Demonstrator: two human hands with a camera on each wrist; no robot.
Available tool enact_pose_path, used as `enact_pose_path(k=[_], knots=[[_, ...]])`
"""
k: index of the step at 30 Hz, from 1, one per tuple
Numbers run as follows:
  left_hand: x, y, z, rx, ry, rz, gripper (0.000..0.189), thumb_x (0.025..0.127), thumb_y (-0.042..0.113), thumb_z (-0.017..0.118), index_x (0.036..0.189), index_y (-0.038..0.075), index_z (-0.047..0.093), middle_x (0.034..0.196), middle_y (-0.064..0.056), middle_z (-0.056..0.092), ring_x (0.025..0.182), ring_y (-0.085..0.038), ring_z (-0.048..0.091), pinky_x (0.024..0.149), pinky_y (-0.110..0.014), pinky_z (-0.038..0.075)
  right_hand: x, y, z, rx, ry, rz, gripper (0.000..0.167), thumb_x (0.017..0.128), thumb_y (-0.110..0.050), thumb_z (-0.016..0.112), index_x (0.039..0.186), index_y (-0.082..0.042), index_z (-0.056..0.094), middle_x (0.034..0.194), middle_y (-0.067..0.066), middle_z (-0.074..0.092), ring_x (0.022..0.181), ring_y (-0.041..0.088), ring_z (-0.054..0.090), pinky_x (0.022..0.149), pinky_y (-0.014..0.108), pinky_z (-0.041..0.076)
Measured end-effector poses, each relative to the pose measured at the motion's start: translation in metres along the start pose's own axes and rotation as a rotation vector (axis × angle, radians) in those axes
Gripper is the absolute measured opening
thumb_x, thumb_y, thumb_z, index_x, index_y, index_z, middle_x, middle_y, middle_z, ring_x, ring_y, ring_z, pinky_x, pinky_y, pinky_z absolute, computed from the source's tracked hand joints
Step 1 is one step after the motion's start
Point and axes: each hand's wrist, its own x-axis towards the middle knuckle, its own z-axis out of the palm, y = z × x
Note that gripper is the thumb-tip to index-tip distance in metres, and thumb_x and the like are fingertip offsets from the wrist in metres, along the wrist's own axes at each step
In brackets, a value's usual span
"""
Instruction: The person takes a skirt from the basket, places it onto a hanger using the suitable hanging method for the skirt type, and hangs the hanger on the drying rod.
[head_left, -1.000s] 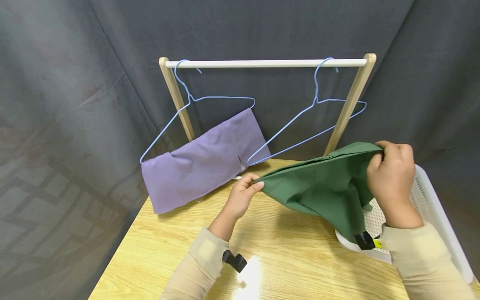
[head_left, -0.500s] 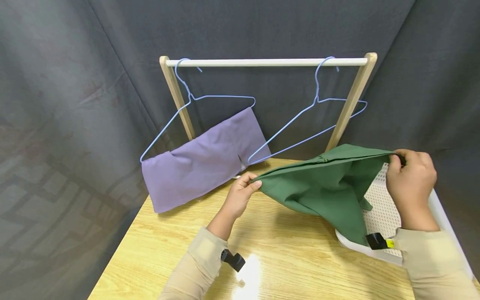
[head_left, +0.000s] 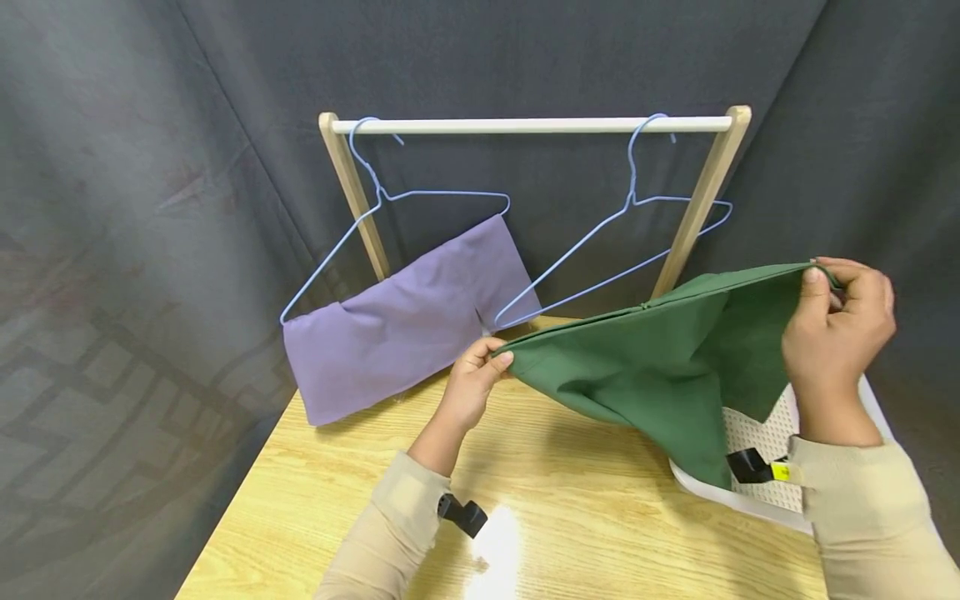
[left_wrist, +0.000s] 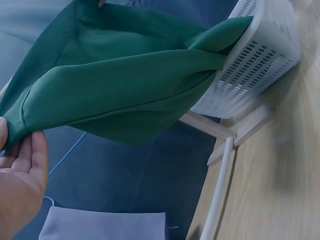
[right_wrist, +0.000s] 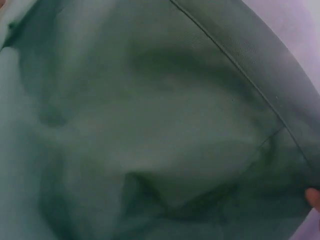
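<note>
A green garment (head_left: 637, 367) with a waistband-like top edge and a small button is stretched between both hands. My left hand (head_left: 468, 383) pinches one end of that edge between thumb and fingers. At the other end my right hand (head_left: 840, 342) grips the band and stands higher. The lower part of the garment hangs into a white perforated basket (head_left: 735, 500). In the left wrist view the cloth runs from the left hand (left_wrist: 22, 185) toward the basket. Green fabric fills most of the right wrist view, with a fingertip (right_wrist: 314, 197) at its right edge.
Behind the cloth stands a rack with wooden posts and a white rail (head_left: 525, 126). A blue hanger (head_left: 442, 194) on its left carries folded purple cloth (head_left: 412, 325). Another blue hanger (head_left: 577, 246) hangs bare at right. Everything stands on a wooden table (head_left: 570, 517).
My right hand has moved right and upward, drawing the green garment's top edge longer and straighter. The left hand has shifted slightly left and up, still pinching its end.
</note>
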Motion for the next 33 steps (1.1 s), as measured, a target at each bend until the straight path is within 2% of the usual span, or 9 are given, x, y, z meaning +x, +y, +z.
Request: enact_pose_path(k=[6,10,14,18,23,27,33], knots=[[0.007,0.006,-0.008,0.018,0.026,0.048,0.025,0.083,-0.007,0.048,0.079,0.016,0.056,0.069,0.003,0.054,0.067,-0.008,0.054,0.068,-0.027,0.046,0.01,-0.018,0.004,0.207,0.073,-0.073,0.018,0.08,-0.002,0.057,0.078,0.015,0.052,0.087,-0.011,0.055,0.086,0.008,0.047,0.057,0.01,0.028],[0.013,0.01,-0.014,0.026,0.043,0.085,0.025,0.084,-0.007,0.047,0.079,0.016,0.057,0.07,0.004,0.055,0.066,-0.008,0.054,0.067,-0.026,0.046,0.014,-0.029,0.005,0.312,0.097,-0.092,0.019,0.076,-0.001,0.061,0.077,0.016,0.052,0.086,0.0,0.058,0.082,0.011,0.048,0.054,0.009,0.027],[0.018,0.013,-0.021,-0.014,0.063,0.111,0.027,0.084,-0.007,0.045,0.08,0.016,0.057,0.071,0.003,0.056,0.065,-0.008,0.055,0.066,-0.025,0.047,0.014,-0.035,0.005,0.364,0.097,-0.105,0.015,0.073,0.001,0.065,0.075,0.014,0.057,0.084,0.006,0.06,0.079,0.011,0.049,0.054,0.008,0.031],[0.022,0.016,-0.028,-0.034,0.097,0.113,0.027,0.085,-0.007,0.045,0.08,0.016,0.058,0.07,0.003,0.057,0.064,-0.008,0.055,0.063,-0.023,0.047,0.011,-0.04,0.001,0.343,0.062,-0.117,0.016,0.069,0.002,0.069,0.074,0.014,0.06,0.081,0.003,0.062,0.076,0.007,0.049,0.057,0.009,0.035],[0.024,0.02,-0.035,-0.025,0.12,0.113,0.027,0.085,-0.006,0.045,0.079,0.016,0.058,0.069,0.004,0.057,0.061,-0.008,0.055,0.061,-0.023,0.046,0.007,-0.045,-0.002,0.34,0.015,-0.124,0.016,0.068,0.004,0.069,0.074,0.015,0.06,0.079,0.001,0.062,0.073,0.004,0.049,0.053,0.006,0.034],[0.026,0.023,-0.039,-0.033,0.135,0.132,0.028,0.085,-0.007,0.044,0.079,0.017,0.058,0.069,0.004,0.057,0.06,-0.008,0.055,0.06,-0.023,0.046,0.008,-0.046,-0.001,0.396,0.014,-0.139,0.014,0.065,0.007,0.07,0.073,0.014,0.06,0.08,0.008,0.062,0.074,0.007,0.051,0.052,0.005,0.033],[0.028,0.03,-0.044,-0.071,0.204,0.186,0.03,0.085,-0.008,0.044,0.079,0.017,0.059,0.069,0.004,0.057,0.061,-0.007,0.054,0.056,-0.02,0.045,0.007,-0.055,0.004,0.559,0.033,-0.174,0.013,0.061,0.012,0.07,0.065,0.013,0.058,0.077,0.016,0.061,0.078,0.018,0.053,0.061,0.011,0.04]])
